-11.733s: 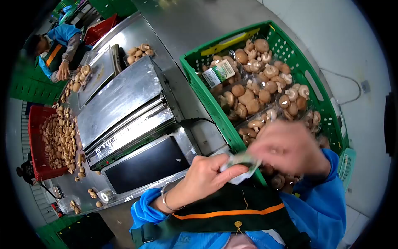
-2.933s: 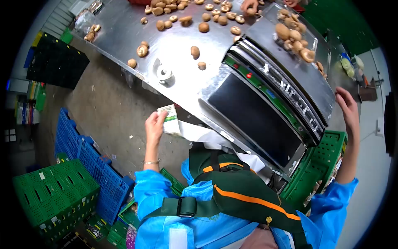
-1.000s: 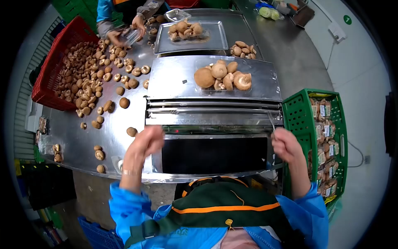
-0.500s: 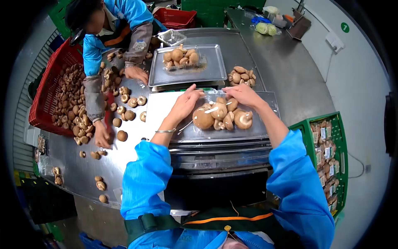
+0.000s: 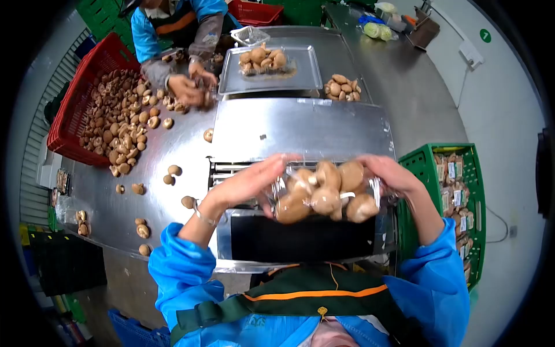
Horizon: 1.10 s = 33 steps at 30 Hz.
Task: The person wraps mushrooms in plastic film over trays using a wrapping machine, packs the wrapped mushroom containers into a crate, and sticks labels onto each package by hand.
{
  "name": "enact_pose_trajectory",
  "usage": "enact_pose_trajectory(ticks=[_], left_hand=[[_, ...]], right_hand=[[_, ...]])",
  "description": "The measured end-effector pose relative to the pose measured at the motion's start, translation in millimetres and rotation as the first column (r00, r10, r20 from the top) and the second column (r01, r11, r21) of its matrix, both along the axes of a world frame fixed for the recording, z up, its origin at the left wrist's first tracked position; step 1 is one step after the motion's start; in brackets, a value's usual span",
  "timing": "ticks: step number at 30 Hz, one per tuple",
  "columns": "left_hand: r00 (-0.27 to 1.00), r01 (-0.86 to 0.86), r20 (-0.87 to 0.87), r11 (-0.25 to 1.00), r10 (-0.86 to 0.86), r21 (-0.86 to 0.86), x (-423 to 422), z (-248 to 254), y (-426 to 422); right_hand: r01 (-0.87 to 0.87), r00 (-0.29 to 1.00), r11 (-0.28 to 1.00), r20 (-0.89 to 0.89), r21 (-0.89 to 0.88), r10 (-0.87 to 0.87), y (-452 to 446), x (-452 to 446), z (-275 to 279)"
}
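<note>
Both hands hold one pack of mushrooms (image 5: 326, 196) between them, the left hand (image 5: 254, 182) curved round one end and the right hand (image 5: 393, 176) round the other. From where I stand, the left thumb shows on the near side; the right thumb I can't make out. That pack is over the front of the wrapper (image 5: 312, 124), between its plain steel top and its dark plate (image 5: 300, 238), and it looks lifted, though whether its underside touches anything I can't tell. Clear film (image 5: 374, 191) glints and creases at its ends.

I'd judge the step in hand to be drawing the film round the pack. To my mind the next move calls for an even grip from both sides, the film ends folded snugly under, and the pack kept level so nothing rolls or tears.

Behind the wrapper is a tray (image 5: 312, 69) bearing another filled pack (image 5: 263, 60), with a small heap (image 5: 342, 88) of mushrooms to its right. Left of the wrapper, loose mushrooms (image 5: 121, 130) spread from a red crate (image 5: 72, 124) onto the table (image 5: 173, 144). Near the wrapper's far left corner, a co-worker's hands (image 5: 185, 89) are blurred among more mushrooms. To the wrapper's right, a green crate (image 5: 413, 170) holds labelled packs (image 5: 457, 196).
</note>
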<state>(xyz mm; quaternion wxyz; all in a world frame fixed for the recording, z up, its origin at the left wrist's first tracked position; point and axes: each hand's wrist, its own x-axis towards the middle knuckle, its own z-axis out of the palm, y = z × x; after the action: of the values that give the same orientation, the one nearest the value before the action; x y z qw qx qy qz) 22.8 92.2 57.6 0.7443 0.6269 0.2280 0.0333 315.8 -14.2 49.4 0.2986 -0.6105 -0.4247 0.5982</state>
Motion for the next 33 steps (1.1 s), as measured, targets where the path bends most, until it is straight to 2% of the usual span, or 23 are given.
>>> enact_pose_trajectory(ticks=[3,5,7,8,10,12,13,14,15,17,18,20,21,22,23,24,25,27,29,30,31,32,33], left_hand=[[0.995,0.096,-0.007,0.975,-0.099,-0.198,-32.0,-11.1,-47.1],[0.996,-0.022,0.076,0.947,0.049,-0.320,-56.1,-54.3,-76.2],[0.981,-0.169,-0.156,0.913,0.118,-0.372,-77.9,-130.2,-86.8],[0.922,-0.385,-0.165,0.779,0.351,-0.495,-74.1,-133.4,-92.1],[0.845,-0.522,-0.117,0.758,0.522,-0.392,-67.5,-143.5,-100.1],[0.780,-0.626,-0.089,0.765,0.620,-0.152,-50.8,-139.0,-108.2],[0.678,-0.734,-0.069,0.679,0.732,-0.017,-36.1,-139.6,-112.9],[0.632,-0.775,-0.075,0.629,0.771,-0.064,-32.3,-142.0,-111.0],[0.583,-0.812,-0.092,0.573,0.808,-0.110,-31.3,-144.4,-114.2],[0.425,-0.873,-0.119,0.371,0.897,-0.317,-50.7,-132.8,-129.4],[0.413,-0.872,-0.077,0.370,0.907,-0.321,-69.1,-133.3,-143.4],[0.215,-0.909,-0.337,0.061,0.917,-0.413,-101.0,-121.0,-184.6],[0.238,-0.898,-0.439,0.024,0.867,-0.440,-113.1,-130.6,-206.0],[0.265,-0.886,-0.531,-0.014,0.805,-0.463,-124.7,-146.9,-224.4],[0.344,-0.899,-0.669,0.025,0.659,-0.438,-128.0,-172.4,-235.7],[0.495,-0.834,-0.642,0.115,0.586,-0.539,-122.1,-197.9,-247.1],[0.390,-0.908,-0.728,0.108,0.564,-0.404,-63.5,-176.1,-240.9],[0.596,-0.769,-0.585,0.183,0.550,-0.612,-25.4,-172.3,-246.5],[0.748,-0.600,-0.400,0.281,0.530,-0.749,-7.2,-151.1,-244.5],[0.800,-0.522,-0.319,0.328,0.507,-0.787,2.3,-135.4,-240.9],[0.846,-0.449,-0.243,0.390,0.474,-0.804,13.5,-118.6,-235.0],[0.885,-0.375,-0.167,0.453,0.434,-0.809,28.0,-103.3,-227.6],[0.916,-0.303,-0.095,0.518,0.390,-0.800,44.2,-87.4,-220.4]], right_hand=[[-0.204,0.978,0.976,-0.051,-0.076,0.201,-50.1,-12.6,6.2],[-0.167,0.984,0.965,-0.089,-0.204,0.151,-69.2,-28.7,-3.2],[-0.103,0.993,0.975,-0.081,-0.196,0.089,-82.8,-28.7,-58.0],[-0.030,0.997,0.983,-0.076,-0.182,0.016,-90.6,-25.2,-73.8],[0.217,0.969,0.943,-0.056,-0.252,-0.239,-115.1,-20.6,-86.9],[0.408,0.910,0.911,-0.054,-0.062,-0.412,-149.4,-28.4,-123.5],[0.451,0.891,0.891,-0.072,0.045,-0.448,-157.0,-40.8,-127.5],[0.725,0.675,0.689,-0.203,-0.001,-0.710,-159.1,-57.6,-128.6],[0.840,0.481,0.524,-0.254,-0.141,-0.839,-153.8,-56.9,-122.2],[0.845,0.298,0.459,-0.472,-0.274,-0.830,-176.7,-41.5,-115.5],[0.811,0.209,0.430,-0.490,-0.397,-0.846,-197.8,-37.7,-104.1],[0.776,0.117,0.370,-0.460,-0.511,-0.880,-238.5,-48.1,-105.7],[0.764,0.064,0.302,-0.399,-0.570,-0.915,-261.5,-57.8,-121.0],[0.756,0.202,0.432,-0.452,-0.492,-0.869,-290.0,-70.2,-166.5],[0.761,0.272,0.318,-0.168,-0.565,-0.948,-283.8,-93.0,-181.5],[0.730,0.466,0.412,-0.044,-0.545,-0.884,-271.1,-113.9,-196.7],[0.641,0.629,0.633,-0.176,-0.434,-0.757,-277.1,-120.1,-224.9],[0.418,0.828,0.905,-0.376,-0.078,-0.415,-287.4,-131.8,-279.9],[0.105,0.992,0.932,-0.107,0.348,-0.072,-284.9,-150.1,-284.0],[0.157,0.924,0.986,-0.361,0.060,-0.125,-264.5,-138.0,-238.6],[0.184,0.798,0.948,-0.524,-0.258,-0.298,-244.3,-126.1,-192.9],[0.199,0.406,0.859,-0.758,-0.472,-0.511,-232.1,-108.0,-127.0],[0.091,-0.074,0.764,-0.770,-0.639,-0.634,-229.6,-90.6,-87.6]])
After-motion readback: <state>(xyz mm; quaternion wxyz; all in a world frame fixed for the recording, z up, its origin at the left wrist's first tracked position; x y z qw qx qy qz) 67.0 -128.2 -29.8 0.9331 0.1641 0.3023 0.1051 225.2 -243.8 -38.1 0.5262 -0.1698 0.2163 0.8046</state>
